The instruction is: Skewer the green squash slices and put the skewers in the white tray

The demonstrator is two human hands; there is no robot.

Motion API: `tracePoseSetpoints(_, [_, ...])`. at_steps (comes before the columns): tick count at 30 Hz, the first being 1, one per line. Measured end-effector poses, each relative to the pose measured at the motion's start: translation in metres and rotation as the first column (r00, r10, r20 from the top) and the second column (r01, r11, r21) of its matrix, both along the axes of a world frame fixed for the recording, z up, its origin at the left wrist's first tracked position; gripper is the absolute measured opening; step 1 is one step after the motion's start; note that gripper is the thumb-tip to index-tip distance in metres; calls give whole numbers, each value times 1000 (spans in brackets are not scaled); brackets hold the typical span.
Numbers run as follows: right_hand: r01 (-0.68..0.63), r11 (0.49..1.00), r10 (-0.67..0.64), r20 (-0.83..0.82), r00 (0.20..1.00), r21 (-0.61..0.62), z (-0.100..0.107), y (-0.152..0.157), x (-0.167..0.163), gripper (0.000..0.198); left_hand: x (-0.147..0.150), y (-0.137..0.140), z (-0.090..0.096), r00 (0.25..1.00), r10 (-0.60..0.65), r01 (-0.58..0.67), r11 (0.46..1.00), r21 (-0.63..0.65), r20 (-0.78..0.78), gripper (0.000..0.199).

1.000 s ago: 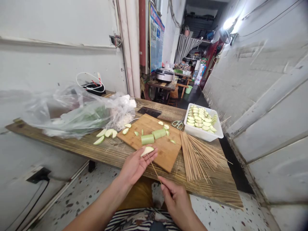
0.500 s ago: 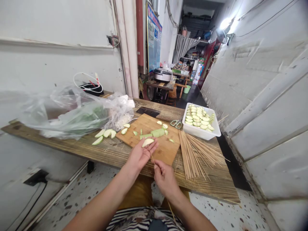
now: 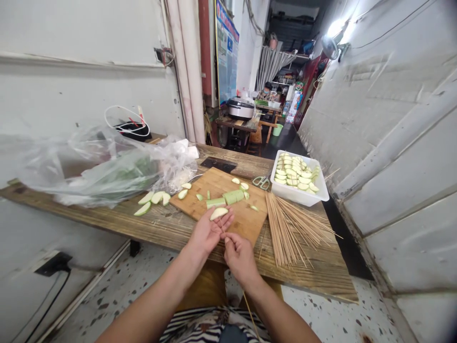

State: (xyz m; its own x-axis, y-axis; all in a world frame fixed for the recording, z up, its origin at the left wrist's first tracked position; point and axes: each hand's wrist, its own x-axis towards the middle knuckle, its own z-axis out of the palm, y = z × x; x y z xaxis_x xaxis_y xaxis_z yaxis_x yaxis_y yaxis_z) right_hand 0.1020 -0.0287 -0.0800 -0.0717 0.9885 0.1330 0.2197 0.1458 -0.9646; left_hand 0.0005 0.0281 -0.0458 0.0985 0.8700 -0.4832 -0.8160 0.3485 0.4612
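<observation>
My left hand (image 3: 208, 231), palm up, holds a pale green-edged vegetable slice (image 3: 219, 213) on its fingers above the near part of the cutting board (image 3: 246, 226). My right hand (image 3: 240, 255) pinches a thin wooden skewer (image 3: 252, 312), whose upper end meets the slice while its long tail runs back under my right forearm. Whether the tip has pierced the slice I cannot tell. Cut green vegetable chunks (image 3: 233, 196) and a few slices lie on the board. More slices (image 3: 144, 208) rest on the table at its left.
A pile of skewers (image 3: 289, 228) fans out on the right of the wooden table (image 3: 321, 278). Behind it stands a white tub (image 3: 298, 196) of skewered slices. Scissors (image 3: 262, 182) lie by the board; plastic bags (image 3: 107, 171) cover the left side.
My right hand has moved up and slightly left along the skewer, closer to my left hand. The left hand still holds the slice in much the same place.
</observation>
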Motion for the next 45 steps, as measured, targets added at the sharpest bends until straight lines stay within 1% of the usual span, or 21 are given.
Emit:
tracePoseSetpoints(5, [12, 1000, -12, 12, 1000, 3, 2, -1, -1, 33, 4, -2, 3, 997, 16, -16, 1000, 7, -72, 19])
tracePoseSetpoints(10, [-1, 1000, 1, 2, 1000, 16, 0, -3, -1, 33, 6, -3, -4, 995, 13, -7, 998, 61, -98, 19])
tracePoseSetpoints(13, [-6, 1000, 6, -7, 1000, 11, 0, -4, -1, 33, 7, -4, -6, 992, 31, -23, 998, 65, -120, 18])
tracePoseSetpoints(19, [8, 1000, -8, -16, 1000, 15, -1, -4, -1, 35, 10, -8, -1, 985, 47, -36, 997, 67, -167, 18])
tracePoseSetpoints(25, [9, 1000, -9, -16, 1000, 2, -4, -3, -2, 34, 10, -8, -5, 986, 34, -29, 999, 29, -166, 16])
tracePoseSetpoints(34, [3, 1000, -3, -25, 1000, -4, -5, -2, -3, 33, 12, -9, -7, 986, 33, -29, 999, 25, -162, 17])
tracePoseSetpoints(45, [12, 1000, -12, -20, 1000, -9, -13, -1, -5, 33, 11, -10, -14, 984, 40, -30, 998, 63, -172, 17])
